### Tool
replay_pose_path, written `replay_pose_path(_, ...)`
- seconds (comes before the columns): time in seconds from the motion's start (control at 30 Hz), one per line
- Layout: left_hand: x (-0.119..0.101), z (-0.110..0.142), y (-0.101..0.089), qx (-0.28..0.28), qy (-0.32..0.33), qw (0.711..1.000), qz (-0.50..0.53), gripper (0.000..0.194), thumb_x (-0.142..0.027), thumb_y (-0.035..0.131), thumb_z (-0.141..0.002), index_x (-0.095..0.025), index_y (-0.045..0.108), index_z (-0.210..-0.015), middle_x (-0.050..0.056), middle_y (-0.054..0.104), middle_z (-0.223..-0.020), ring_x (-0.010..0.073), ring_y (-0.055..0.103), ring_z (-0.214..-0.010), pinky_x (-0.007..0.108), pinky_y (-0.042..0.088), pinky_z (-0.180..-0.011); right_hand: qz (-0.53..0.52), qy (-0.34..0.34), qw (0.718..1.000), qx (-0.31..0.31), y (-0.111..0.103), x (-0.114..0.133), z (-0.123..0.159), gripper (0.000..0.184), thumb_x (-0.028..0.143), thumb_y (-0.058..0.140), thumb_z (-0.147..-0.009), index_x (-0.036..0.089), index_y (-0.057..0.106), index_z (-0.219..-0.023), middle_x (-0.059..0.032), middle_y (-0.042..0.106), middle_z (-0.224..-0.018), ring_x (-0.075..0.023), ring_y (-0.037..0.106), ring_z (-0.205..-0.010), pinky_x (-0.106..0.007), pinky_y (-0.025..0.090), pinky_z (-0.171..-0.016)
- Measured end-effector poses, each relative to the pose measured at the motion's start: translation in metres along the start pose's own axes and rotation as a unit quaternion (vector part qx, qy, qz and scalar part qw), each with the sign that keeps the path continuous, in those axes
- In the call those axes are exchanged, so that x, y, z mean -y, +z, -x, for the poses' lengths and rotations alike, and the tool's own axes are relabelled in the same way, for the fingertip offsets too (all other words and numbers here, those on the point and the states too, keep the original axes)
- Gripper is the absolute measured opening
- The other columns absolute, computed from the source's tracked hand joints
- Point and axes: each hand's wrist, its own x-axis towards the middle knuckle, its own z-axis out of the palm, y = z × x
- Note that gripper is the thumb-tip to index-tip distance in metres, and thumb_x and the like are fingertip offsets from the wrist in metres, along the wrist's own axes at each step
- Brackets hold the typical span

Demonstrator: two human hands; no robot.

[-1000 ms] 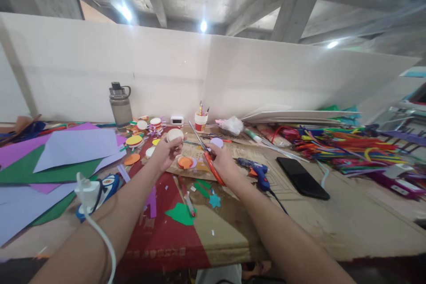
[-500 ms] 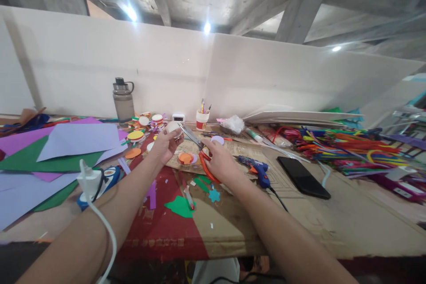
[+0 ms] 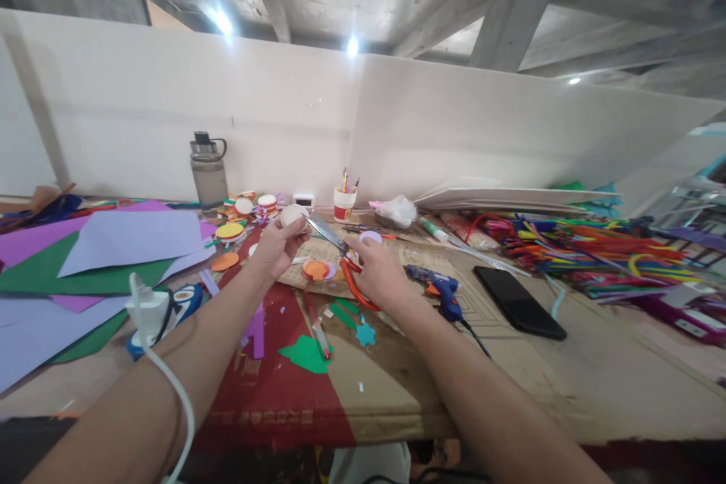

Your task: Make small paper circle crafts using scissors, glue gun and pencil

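Note:
Between the fingers of my left hand (image 3: 279, 243) is a small round white disc (image 3: 293, 215), raised above the table. My right hand (image 3: 375, 270) grips a pair of scissors (image 3: 327, 231) by its orange-red handles. The scissor blades point left, with their tips at the disc's right edge; whether they bite into it I cannot tell. Beneath the hands lie an orange disc (image 3: 315, 268) and a pale purple disc (image 3: 371, 237). Closer to me are a green scrap (image 3: 306, 355) and a blue star-shaped piece (image 3: 365, 332).
A blue glue gun (image 3: 448, 295) and a black phone (image 3: 519, 302) lie to the right. Behind stand a water bottle (image 3: 208, 178) and a pen cup (image 3: 344, 206). Coloured sheets (image 3: 130, 242) cover the left; bundled pipe cleaners (image 3: 584, 246) fill the far right. A white cable (image 3: 175, 386) crosses my left forearm.
My left hand and the white disc have shifted very slightly left. The scissor blades look closer together than before. The rest of the table stays as it was.

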Motion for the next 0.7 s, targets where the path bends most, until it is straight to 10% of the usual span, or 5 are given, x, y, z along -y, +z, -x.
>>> replay_pose_path(0.7, 0.0006, 0.0033, 0.0026, -0.031, -0.009, 0.999, -0.013, 0.028, -0.010, 0.078, -0.062, -0.013, 0.064, -0.086, 0.000, 0.066, -0.074, 0.0106, 0.063, -0.062, 0.021, 0.050, -0.053, 0.051, 0.009, 0.999, 0.016, -0.0054, 0.0070, 0.0019, 0.048, 0.021, 0.049, -0.086, 0.027, 0.052, -0.134, -0.0076, 0.066, -0.097, -0.0220, 0.060, -0.090, -0.028, 0.041, -0.071)
